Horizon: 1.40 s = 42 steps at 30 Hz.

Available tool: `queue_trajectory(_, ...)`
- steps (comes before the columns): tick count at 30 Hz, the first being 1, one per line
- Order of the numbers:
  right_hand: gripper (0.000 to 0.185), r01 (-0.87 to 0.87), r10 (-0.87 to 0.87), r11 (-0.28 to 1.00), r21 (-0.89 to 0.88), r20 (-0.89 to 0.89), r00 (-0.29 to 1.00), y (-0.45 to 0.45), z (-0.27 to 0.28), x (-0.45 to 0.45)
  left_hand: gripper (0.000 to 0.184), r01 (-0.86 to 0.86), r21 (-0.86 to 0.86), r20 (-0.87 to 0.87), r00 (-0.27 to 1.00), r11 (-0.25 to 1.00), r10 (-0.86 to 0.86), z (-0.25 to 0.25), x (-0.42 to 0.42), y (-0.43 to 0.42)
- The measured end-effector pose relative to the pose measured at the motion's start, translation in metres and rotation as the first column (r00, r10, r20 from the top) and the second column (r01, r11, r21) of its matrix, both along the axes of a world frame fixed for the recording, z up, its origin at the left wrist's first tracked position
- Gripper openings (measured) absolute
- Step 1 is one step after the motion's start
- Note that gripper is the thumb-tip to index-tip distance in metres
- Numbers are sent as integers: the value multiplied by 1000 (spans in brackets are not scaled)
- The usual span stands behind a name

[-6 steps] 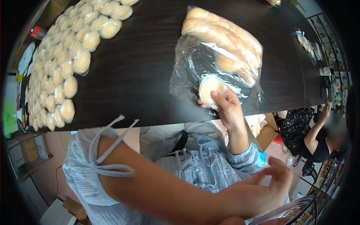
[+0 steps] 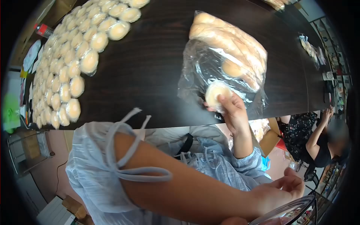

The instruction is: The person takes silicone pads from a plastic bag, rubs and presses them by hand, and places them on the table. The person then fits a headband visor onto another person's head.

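My right hand (image 2: 234,108) pinches a round, pale bun in clear wrap (image 2: 217,94), thumb on top and fingertips at its lower edge. Just beyond it lies a large clear plastic bag (image 2: 240,41) with several golden buns inside, its loose open part (image 2: 193,71) around the held bun. My left arm crosses low in front of my body, and my left hand (image 2: 283,185) is at the lower right, away from the table, fingers loosely curled and apart, with nothing visible in it. Many individually wrapped buns (image 2: 77,87) form rows at the left of the dark table (image 2: 150,75).
Another person (image 2: 318,146) is at the right. Below the table edge stands an open cardboard box (image 2: 270,138) with wrapped items. Packaged items (image 2: 311,48) lie at the table's far right. A bottle with a red label (image 2: 43,30) is at the far left. A dark-rimmed clear object (image 2: 296,210) shows at bottom right.
The view has shifted slightly, so the table items appear further right. My left hand has moved a little lower and to the right. My right hand still holds the bun.
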State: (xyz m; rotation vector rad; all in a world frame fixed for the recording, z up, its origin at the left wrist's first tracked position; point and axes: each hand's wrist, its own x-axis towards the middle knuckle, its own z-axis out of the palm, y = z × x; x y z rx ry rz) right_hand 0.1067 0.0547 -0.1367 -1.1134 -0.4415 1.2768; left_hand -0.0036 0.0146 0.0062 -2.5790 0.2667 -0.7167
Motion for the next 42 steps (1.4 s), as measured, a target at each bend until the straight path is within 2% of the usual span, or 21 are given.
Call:
queue_trajectory(4,28,49,-49,999,-5,-43,998,0,-1,-7,15,104,-187,-53,992,977,-116,16,0,17)
queue_trajectory(8,27,36,-36,999,-2,-14,999,-6,-2,-3,6,251,-402,-45,955,880,-293,35,7,26)
queue_trajectory(9,27,36,-36,999,13,-27,999,-5,-2,-1,6,270,-399,-39,950,877,-310,35,11,10)
queue_trajectory(12,24,51,-51,999,9,-27,998,-4,-1,-2,4,271,-553,10,948,788,-319,29,16,-29)
queue_trajectory(16,17,42,-40,997,-64,22,999,-14,4,-1,11,216,-728,25,957,651,-289,18,16,-41)
queue_trajectory(18,14,41,-35,994,-96,71,997,-12,9,4,15,187,-778,18,961,600,-277,-14,0,106)
queue_trajectory(19,14,52,-47,995,-81,63,997,-12,7,4,17,169,-802,10,963,572,-271,-20,-19,148)
queue_trajectory(21,11,126,-124,992,-6,138,983,-13,-3,1,19,151,-818,-10,961,555,-276,-30,-24,151)
queue_trajectory(22,10,158,-161,987,28,175,971,-14,-7,0,19,7,-982,16,999,191,42,-46,-32,148)
queue_trajectory(23,9,186,-195,981,62,213,957,-14,-9,-1,18,-9,-972,-90,935,-233,342,-64,-39,144)
queue_trajectory(25,8,138,-152,988,70,274,949,-14,-9,-4,21,153,-954,31,906,-259,421,-110,-33,125)
queue_trajectory(26,8,84,-101,994,66,339,935,-15,-8,-5,21,154,-954,31,904,-258,425,-127,-33,120)
queue_trajectory(28,8,-33,8,998,46,461,887,-16,-6,-9,27,88,-917,1,976,-388,219,-145,-36,114)
queue_trajectory(29,8,-41,13,998,51,462,887,-17,-3,-10,27,91,-919,2,974,-383,227,-144,-39,114)
queue_trajectory(31,7,61,-42,998,-31,415,909,-18,9,-10,30,181,-774,-28,947,-606,320,-138,-44,115)
queue_trajectory(33,7,157,-103,981,-116,375,921,-17,23,-9,34,286,-570,-76,915,-770,396,-134,-46,117)
queue_trajectory(34,7,155,-103,982,-110,377,920,-17,28,-11,34,290,-573,-72,914,-766,399,-134,-45,116)
queue_trajectory(35,7,113,-65,991,-75,471,880,-16,33,-12,34,333,-536,-23,913,-776,407,-135,-42,114)
queue_trajectory(38,8,-20,21,1000,-11,720,694,-16,42,-18,34,435,-401,112,897,-806,428,-140,-31,102)
queue_trajectory(42,11,-18,90,995,-102,766,636,-11,33,-26,34,358,-511,125,930,-781,345,-140,-32,98)
